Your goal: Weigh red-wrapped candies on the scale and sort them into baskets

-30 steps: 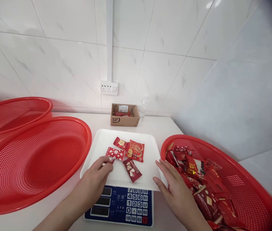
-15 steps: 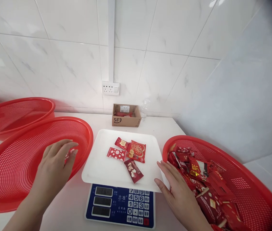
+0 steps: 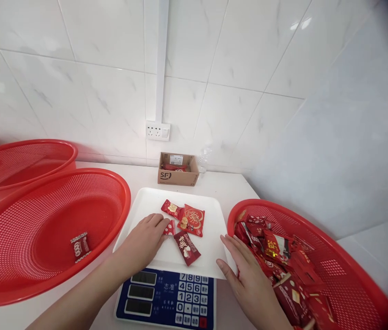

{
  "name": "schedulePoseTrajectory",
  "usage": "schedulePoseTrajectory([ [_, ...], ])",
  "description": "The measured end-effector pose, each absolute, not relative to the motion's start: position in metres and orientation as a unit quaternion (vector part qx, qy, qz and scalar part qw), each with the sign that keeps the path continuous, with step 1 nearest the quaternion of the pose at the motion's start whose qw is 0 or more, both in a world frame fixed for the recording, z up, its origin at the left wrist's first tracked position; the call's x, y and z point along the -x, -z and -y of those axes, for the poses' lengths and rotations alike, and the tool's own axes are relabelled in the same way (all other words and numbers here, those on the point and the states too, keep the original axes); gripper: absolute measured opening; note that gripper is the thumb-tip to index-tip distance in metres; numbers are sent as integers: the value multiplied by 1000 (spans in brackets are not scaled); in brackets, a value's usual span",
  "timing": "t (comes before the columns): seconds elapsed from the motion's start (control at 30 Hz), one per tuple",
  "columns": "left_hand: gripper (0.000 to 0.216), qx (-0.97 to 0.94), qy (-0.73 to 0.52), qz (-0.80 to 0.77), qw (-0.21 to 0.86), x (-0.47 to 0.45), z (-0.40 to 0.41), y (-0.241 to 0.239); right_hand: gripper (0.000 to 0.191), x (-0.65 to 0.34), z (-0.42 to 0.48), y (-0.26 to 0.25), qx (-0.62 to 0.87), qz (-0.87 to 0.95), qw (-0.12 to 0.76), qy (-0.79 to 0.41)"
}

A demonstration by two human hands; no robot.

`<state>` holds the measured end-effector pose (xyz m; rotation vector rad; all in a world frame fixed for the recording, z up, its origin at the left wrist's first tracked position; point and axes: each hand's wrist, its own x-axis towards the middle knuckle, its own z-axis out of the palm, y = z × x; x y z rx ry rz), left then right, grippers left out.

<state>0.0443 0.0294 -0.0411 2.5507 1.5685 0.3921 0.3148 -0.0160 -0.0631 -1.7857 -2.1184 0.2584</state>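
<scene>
My left hand (image 3: 147, 240) reaches over the white tray of the scale, its fingers closed on a red snack packet with white dots (image 3: 169, 228), which they partly cover. Beside that lie a small red packet with gold print (image 3: 172, 208), a square red packet with a heart design (image 3: 193, 220) and a dark red packet (image 3: 187, 248). My right hand (image 3: 245, 277) is open at the right rim of the white tray (image 3: 139, 206), fingers stretched out. Below the tray is the blue scale panel (image 3: 166, 298). One dark red packet (image 3: 80, 247) lies in the left basket.
A red mesh basket (image 3: 120, 183) stands left of the scale, with another red basket (image 3: 72, 149) behind it. To the right, a red basket (image 3: 248, 203) holds many red packets. A cardboard box (image 3: 178, 178) and crumpled clear plastic (image 3: 204, 158) sit near the tiled wall.
My left hand has moved from above the left basket to the dotted packet on the tray. A dark red packet now lies in that basket. My right hand stays at the tray's rim.
</scene>
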Motion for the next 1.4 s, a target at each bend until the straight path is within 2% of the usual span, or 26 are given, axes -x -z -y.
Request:
schedulePoseTrajectory([
  [0.23, 40, -776, -139, -610, 79, -23, -17, 24, 57, -316, 16, 65, 630, 750, 176, -98],
  [0.37, 33, -686, -193, -702, -2, 12, -11, 13, 58, -316, 16, 64, 632, 748, 172, -101],
  [0.5, 35, -620, -191, -759, -55, 41, -2, -4, 60, -316, 15, 64, 632, 749, 167, -106],
  [0.67, 38, -679, -173, -704, -113, 30, -5, -5, 61, -317, 15, 67, 630, 750, 171, -112],
  [0.77, 39, -774, -169, -607, -53, 3, -19, 12, 60, -317, 17, 67, 631, 748, 172, -114],
  [0.87, 47, -839, -102, -532, 55, -30, -35, 25, 58, -317, 17, 66, 633, 746, 173, -113],
  [0.97, 51, -856, -34, -505, 104, -56, -47, 28, 58, -316, 16, 64, 632, 747, 173, -113],
  [1.3, 40, -839, -32, -541, 54, -53, -47, 24, 59, -315, 16, 64, 637, 744, 160, -125],
  [1.4, 48, -827, -36, -559, 54, -39, -40, 21, 58, -316, 16, 66, 636, 745, 158, -124],
])
